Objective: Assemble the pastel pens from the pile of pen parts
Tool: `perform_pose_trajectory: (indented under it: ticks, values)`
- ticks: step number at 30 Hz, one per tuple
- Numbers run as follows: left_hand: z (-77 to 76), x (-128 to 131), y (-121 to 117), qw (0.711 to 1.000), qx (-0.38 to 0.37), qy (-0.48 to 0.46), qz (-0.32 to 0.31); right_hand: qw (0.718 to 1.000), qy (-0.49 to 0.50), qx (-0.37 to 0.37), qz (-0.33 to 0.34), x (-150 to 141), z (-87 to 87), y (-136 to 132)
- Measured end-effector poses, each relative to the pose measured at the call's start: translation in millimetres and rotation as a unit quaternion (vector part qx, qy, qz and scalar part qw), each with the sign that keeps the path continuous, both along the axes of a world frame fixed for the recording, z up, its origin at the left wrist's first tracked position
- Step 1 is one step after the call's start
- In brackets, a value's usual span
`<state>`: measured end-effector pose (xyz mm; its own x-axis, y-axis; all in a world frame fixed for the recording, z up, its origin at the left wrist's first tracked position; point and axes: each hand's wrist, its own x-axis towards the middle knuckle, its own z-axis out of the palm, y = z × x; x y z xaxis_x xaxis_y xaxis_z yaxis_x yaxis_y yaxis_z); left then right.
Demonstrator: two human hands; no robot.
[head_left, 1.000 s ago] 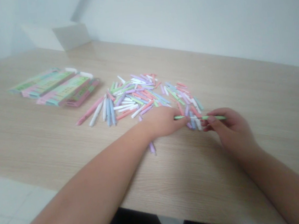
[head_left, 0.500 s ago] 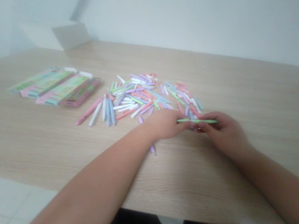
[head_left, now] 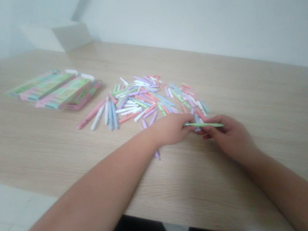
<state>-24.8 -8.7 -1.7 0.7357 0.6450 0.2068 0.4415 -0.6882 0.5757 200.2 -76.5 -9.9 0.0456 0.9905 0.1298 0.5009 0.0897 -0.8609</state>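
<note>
A slim light-green pen (head_left: 206, 125) lies level between my two hands above the table. My right hand (head_left: 233, 134) is closed, pinching its right part between thumb and fingers. My left hand (head_left: 172, 129) is closed round its left end, most of the left fingers hidden behind the hand. Just beyond the hands spreads a pile of pastel pen parts (head_left: 141, 98) in white, purple, green, coral and blue. A smaller heap of them (head_left: 187, 97) sits to its right. Partly covered by my left forearm is a purple pen (head_left: 156, 154).
Longer pens, pink, white and blue (head_left: 110, 114), lie side by side left of the pile. Farther left are several pink-and-green printed packets (head_left: 63, 92). A white box-like object (head_left: 72, 36) stands at the back by the wall. The wooden table's (head_left: 180, 208) front edge is near me.
My left fingers have shifted slightly around the green pen, uncovering more of the blue and purple parts behind it. The pen and my right hand stay nearly in place.
</note>
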Motion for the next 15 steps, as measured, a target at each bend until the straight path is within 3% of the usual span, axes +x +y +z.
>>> perform_pose_trajectory:
  ticks: [5,9,15]
  values:
    - [-0.5,0.7,0.5,1.000,0.013,-0.002,-0.015,0.989,-0.145,-0.002,-0.004,5.6,10.7,-1.4]
    - [-0.7,2.2,1.1,0.999,0.025,0.012,-0.022,0.982,-0.184,-0.020,0.038,8.0,10.0,1.4]
    - [-1.6,1.6,4.9,1.000,0.009,0.011,0.012,0.975,-0.202,0.080,0.043,16.8,0.0,5.7]
